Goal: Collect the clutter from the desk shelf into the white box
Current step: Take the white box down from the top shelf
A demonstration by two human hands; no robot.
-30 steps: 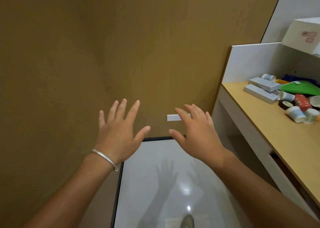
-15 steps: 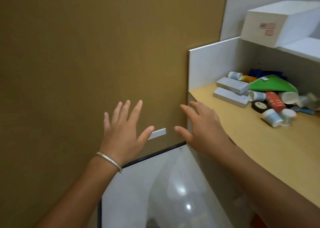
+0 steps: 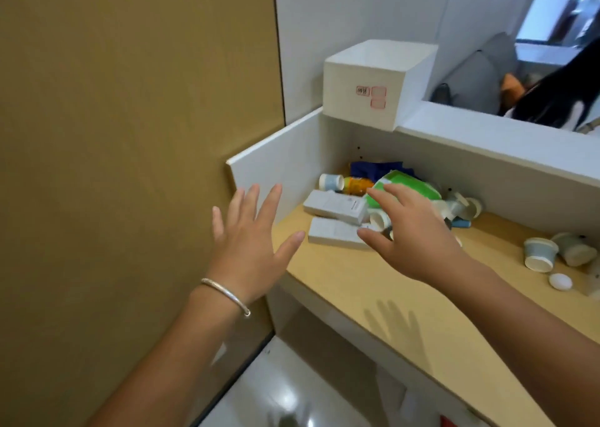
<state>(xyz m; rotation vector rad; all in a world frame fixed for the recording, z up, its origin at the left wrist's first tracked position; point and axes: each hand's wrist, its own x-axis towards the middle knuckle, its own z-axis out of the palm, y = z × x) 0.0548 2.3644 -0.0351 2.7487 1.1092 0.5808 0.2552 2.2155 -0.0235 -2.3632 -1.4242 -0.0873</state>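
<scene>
right hand: covers part of the clutter directly beneath it, including the near end of the lower white carton and a small cup.
green pouch: lower edge hidden behind the fingers.
blue item: beyond the hand, shape unclear.
white box: label marks too small to read.
table: cut off at the right edge.

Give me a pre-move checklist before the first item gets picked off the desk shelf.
1. Both hands free: left hand and right hand hold nothing: ok.
2. White box in sight, on the upper ledge: ok.
3. Box opening faces up: cannot tell.
4. Clutter visible: two grey cartons, green pouch, small cups: ok.
5. Right hand over the pile: ok.
</scene>
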